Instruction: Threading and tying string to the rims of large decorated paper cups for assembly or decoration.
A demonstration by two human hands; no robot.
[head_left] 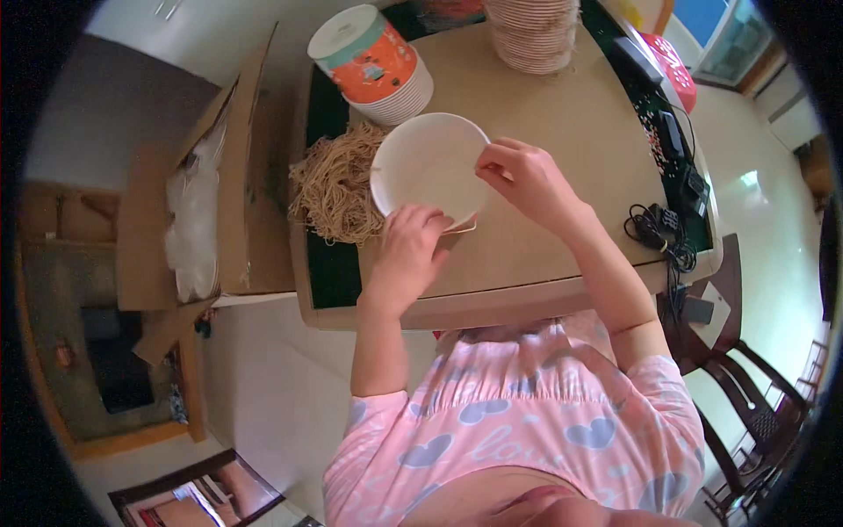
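A white paper bowl (426, 158) lies tilted on the table in front of me, its inside facing up. My left hand (408, 250) is closed at its near left rim, fingers curled over the edge. Beneath that hand a thin tan strip or folded edge (462, 227) sticks out. My right hand (524, 180) is at the right rim, thumb and fingers pinched together; whatever is between them is hidden. Left of the bowl, touching it or nearly so, sits a loose heap of tan twine (338, 189).
Behind the bowl stands a stack of paper bowls (373, 70) with an orange printed side. Another tall stack (534, 35) has tan strands about it. An open cardboard box (255, 193) adjoins the table's left side. Black cables and adapters (659, 230) lie along the right edge.
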